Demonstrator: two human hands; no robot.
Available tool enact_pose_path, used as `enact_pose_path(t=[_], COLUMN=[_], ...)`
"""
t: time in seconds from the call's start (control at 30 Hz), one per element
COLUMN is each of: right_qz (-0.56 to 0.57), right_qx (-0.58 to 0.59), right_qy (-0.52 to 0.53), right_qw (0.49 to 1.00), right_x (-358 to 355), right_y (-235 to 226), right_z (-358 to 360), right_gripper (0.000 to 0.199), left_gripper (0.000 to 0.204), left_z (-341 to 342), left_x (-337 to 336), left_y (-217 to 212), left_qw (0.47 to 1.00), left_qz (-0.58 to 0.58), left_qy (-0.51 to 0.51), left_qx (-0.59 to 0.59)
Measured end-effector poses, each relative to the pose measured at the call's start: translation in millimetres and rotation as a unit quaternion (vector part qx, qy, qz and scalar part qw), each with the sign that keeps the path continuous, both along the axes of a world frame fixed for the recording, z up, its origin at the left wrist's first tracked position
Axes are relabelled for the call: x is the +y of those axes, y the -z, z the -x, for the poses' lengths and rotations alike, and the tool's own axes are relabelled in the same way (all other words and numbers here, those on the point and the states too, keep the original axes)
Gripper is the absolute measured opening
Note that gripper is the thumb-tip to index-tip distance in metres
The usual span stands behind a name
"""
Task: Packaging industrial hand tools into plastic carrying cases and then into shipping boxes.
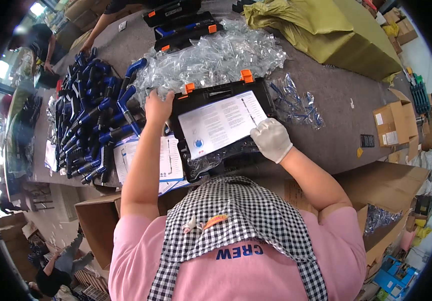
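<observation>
A black plastic case [270,103] with orange latches lies open in front of me. A white printed sheet [216,120] rests in it, over clear plastic-wrapped parts [211,163]. My right hand [271,139], in a white glove, has its fingers curled at the sheet's right edge. My bare left hand [159,105] is at the case's upper left corner, thumb and fingers apart, beside blue-and-black tool handles [126,100]. Its fingertips are partly lost against the clear bags behind. More printed sheets [168,158] lie left of the case, partly under my left forearm.
Clear plastic-bagged parts [211,55] are heaped behind the case, and blue-and-black tools [83,120] are piled left. Small blue bagged pieces [298,103] lie right. Further back are more black cases [186,32] and a yellow-green sack [336,35]. A co-worker's hand [87,46] reaches toward the tools.
</observation>
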State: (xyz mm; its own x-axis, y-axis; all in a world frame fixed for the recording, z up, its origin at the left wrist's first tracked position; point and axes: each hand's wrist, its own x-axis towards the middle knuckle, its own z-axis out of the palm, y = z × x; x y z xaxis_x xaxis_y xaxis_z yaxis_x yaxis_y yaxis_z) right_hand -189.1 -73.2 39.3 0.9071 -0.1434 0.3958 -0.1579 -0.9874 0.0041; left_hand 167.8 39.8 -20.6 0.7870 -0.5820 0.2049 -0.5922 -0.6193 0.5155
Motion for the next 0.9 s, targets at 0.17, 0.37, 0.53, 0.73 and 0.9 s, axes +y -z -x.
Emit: enact_pose_path(t=[0.17, 0.37, 0.53, 0.73, 0.9], right_qz=[0.012, 0.018, 0.013, -0.209, -0.253], right_qx=[0.018, 0.025, 0.081, -0.053, -0.012], right_qy=[-0.006, -0.031, 0.000, 0.053, 0.132], right_qw=[1.000, 0.999, 0.997, 0.975, 0.958], right_x=[0, -3, 3, 1, 2], right_y=[10, 29, 46, 57, 101], right_z=[9, 5, 19, 16, 52], right_gripper=[0.008, 0.008, 0.009, 0.028, 0.044], left_gripper=[0.053, 0.048, 0.061, 0.070, 0.061], left_z=[9, 11, 94, 179, 196], left_x=[-16, 10, 72, 109, 119], left_y=[9, -12, -88, -108, -71], left_qw=[0.945, 0.915, 0.913, 0.964, 0.964], left_qz=[0.023, 0.213, 0.212, -0.021, 0.051], left_qy=[0.087, 0.045, 0.198, 0.264, 0.234], left_qx=[0.315, 0.340, 0.288, -0.001, -0.112])
